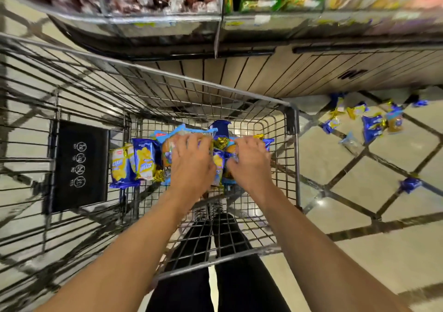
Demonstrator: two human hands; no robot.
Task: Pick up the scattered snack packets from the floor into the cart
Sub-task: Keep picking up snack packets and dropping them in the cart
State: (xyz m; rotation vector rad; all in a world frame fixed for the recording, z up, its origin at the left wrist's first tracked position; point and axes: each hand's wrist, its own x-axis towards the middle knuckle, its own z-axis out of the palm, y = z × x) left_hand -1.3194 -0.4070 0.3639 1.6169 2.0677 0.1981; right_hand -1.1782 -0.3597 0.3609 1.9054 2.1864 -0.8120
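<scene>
Inside the grey wire-mesh cart (291, 144), the left hand (191, 160) and right hand (249, 160) are lying spread over blue-and-yellow snack packets (141, 160).

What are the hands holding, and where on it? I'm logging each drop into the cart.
Both the left hand and right hand lie over snack packets inside the cart, covering their tops; an actual grip cannot be told.

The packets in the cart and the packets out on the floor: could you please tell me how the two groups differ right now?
The packets in the cart sit bunched together on its wire bottom; the packets on the floor lie spread apart over the tiles. Both hands, left and right, rest on the cart group; nothing touches the floor group. One stray packet lies apart from the rest. Both groups share blue and yellow wrappers.
</scene>
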